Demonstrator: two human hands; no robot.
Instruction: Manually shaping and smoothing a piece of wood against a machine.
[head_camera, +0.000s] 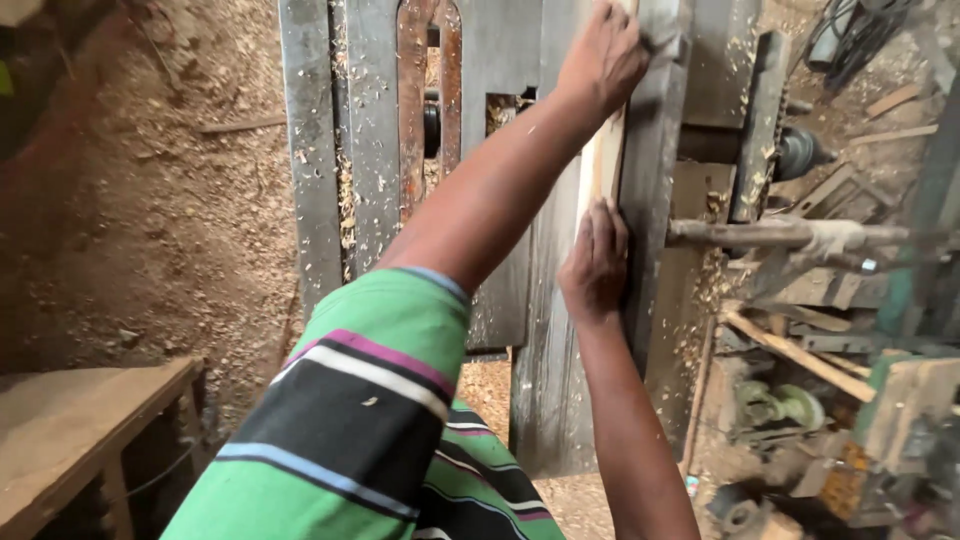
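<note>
A pale narrow wooden strip (603, 160) lies lengthwise on the grey metal table of a woodworking machine (500, 60), against a raised metal fence (655, 160). My left hand (603, 55) presses down on the far end of the strip, fingers curled over it. Closer to me, my right hand (594, 265) lies flat on the near end of the strip, pushing against it and the fence. My left arm wears a green sleeve with black, white and purple stripes.
Sawdust and shavings cover the ground at left (150, 200) and right. A wooden bench (70, 420) stands at the lower left. At right lie a metal shaft (780, 235), a motor (800, 152), wood offcuts (800, 355) and machine parts.
</note>
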